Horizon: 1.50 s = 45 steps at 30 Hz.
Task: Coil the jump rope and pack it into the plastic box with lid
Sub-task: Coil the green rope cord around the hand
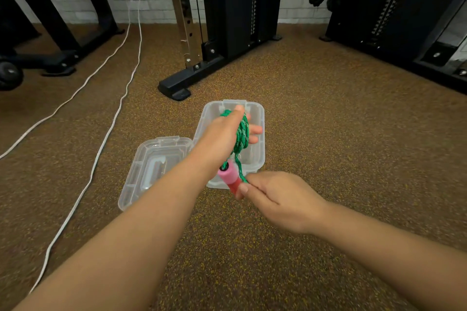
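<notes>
A person's two bare arms reach out over a speckled brown gym floor (316,113). The left hand (222,134) is held above a clear plastic box (259,118), its fingers (255,130) curled round a bundle of green jump rope (242,131) wound about the palm; the thumb points away toward the box's far rim. From the coil a short length of rope drops to the right hand (275,197), which pinches it between thumb and curled fingers right where it meets a pink and red handle (231,178). The handle hangs tilted between the two hands, over the near edge of the box, with a second strand of rope entering its dark top end.

The box sits open on the floor; what lies inside is hidden by the hand. Its clear lid (149,171) lies flat just beside it on the left, touching or nearly touching the box's corner.

Further off, two white cables (111,129) trail across the floor from a wall socket, and black weight machines (227,20) stand along a white brick wall.
</notes>
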Motion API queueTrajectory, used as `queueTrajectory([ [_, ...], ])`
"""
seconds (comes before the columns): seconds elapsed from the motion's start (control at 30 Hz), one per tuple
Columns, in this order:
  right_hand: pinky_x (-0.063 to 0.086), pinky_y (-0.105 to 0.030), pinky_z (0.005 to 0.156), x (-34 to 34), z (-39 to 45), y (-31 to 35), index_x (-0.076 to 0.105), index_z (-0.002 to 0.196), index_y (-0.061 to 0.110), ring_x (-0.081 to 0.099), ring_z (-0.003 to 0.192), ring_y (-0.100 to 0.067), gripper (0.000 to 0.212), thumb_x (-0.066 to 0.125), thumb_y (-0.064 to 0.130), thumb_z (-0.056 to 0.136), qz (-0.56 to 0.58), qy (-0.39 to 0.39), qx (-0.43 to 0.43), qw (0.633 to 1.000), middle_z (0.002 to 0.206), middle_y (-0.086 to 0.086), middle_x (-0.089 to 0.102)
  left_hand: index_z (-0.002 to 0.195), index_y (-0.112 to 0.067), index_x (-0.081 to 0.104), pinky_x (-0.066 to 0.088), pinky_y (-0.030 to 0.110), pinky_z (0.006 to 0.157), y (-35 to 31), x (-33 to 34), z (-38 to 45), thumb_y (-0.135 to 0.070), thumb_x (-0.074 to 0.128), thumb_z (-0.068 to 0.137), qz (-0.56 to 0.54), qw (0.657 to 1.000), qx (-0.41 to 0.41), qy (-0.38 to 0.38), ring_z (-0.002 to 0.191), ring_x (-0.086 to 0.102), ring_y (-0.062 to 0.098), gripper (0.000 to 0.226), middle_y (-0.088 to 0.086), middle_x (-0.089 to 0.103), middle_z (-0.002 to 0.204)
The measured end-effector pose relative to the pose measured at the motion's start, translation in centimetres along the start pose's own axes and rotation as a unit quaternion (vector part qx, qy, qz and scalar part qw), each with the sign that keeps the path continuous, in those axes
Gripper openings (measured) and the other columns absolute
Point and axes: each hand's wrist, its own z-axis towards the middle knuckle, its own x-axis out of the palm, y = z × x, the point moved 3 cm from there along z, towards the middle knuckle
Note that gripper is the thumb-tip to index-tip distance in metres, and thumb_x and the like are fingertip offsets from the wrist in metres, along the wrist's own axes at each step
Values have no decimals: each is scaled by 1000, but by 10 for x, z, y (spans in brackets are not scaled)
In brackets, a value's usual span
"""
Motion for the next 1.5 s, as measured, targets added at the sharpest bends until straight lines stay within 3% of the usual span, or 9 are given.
queueTrajectory([
  [0.13, 52, -37, 73, -23, 5, 0, 66, 80, 27, 65, 75, -15, 39, 35, 49, 89, 166, -72, 36, 983, 77, 3, 70, 106, -15, 65, 45, 26, 87, 5, 2, -10, -53, 22, 97, 182, 982, 27, 43, 89, 66, 13, 59, 1, 72, 92],
  [0.23, 41, -21, 59, -38, 12, -3, 64, 71, 22, 53, 53, 2, 32, 46, 26, 96, 250, -97, 62, 961, 58, 15, 65, 77, -13, 67, 46, 18, 72, 4, -1, -19, -58, 16, 95, 227, 971, 13, 79, 67, 63, 6, 70, 3, 67, 70],
  [0.3, 36, -19, 56, -44, 15, -8, 59, 68, 19, 46, 49, 3, 31, 48, 20, 97, 280, -107, 77, 951, 49, 17, 57, 78, -9, 65, 47, 26, 70, 4, 1, -22, -61, 12, 93, 196, 968, -10, 157, 57, 61, 16, 76, 7, 64, 59],
  [0.53, 36, -38, 60, -30, 18, -44, 48, 61, 29, 38, 55, -12, 39, 49, 58, 87, 357, -149, 152, 910, 53, 14, 40, 74, -8, 60, 37, 26, 51, 3, 1, -23, -46, 42, 92, 74, 957, -78, 269, 40, 40, 16, 46, 0, 41, 39],
  [0.73, 37, -38, 57, 0, 11, -47, 55, 67, 35, 39, 50, -9, 41, 35, 64, 87, 329, -122, 165, 922, 49, 13, 43, 72, -13, 55, 40, 17, 44, 6, 5, -19, -40, 42, 95, -138, 963, -120, 200, 39, 42, 10, 38, -5, 41, 41],
  [0.97, 44, -30, 54, 22, 1, -38, 60, 80, 27, 50, 50, -10, 29, 40, 31, 100, 309, -54, 185, 931, 59, 0, 50, 101, -5, 60, 51, 22, 66, 3, 3, -9, -24, 37, 99, -251, 955, -111, 110, 58, 62, 11, 30, 1, 71, 69],
  [1.23, 38, -33, 55, 30, -6, -20, 62, 75, 24, 43, 50, -13, 27, 47, 27, 98, 375, -2, 168, 912, 50, 10, 49, 92, -15, 57, 46, 26, 78, 4, -10, -1, -14, 42, 98, -122, 992, -17, -10, 75, 61, 11, 16, 0, 69, 88],
  [1.4, 44, -34, 64, 13, -3, -11, 63, 88, 22, 48, 63, -13, 22, 47, 34, 97, 288, -19, 125, 949, 66, 11, 58, 80, -25, 59, 43, 32, 93, 5, -14, -2, -17, 41, 99, 47, 998, 20, -33, 83, 61, 13, 27, -4, 68, 88],
  [1.5, 43, -29, 58, 4, -1, -6, 60, 98, 22, 46, 55, 1, 16, 48, 31, 96, 224, -12, 109, 968, 63, 14, 54, 99, -13, 62, 44, 21, 83, 5, -10, -1, -17, 40, 98, 151, 987, 52, -21, 78, 59, 7, 22, -10, 66, 86],
])
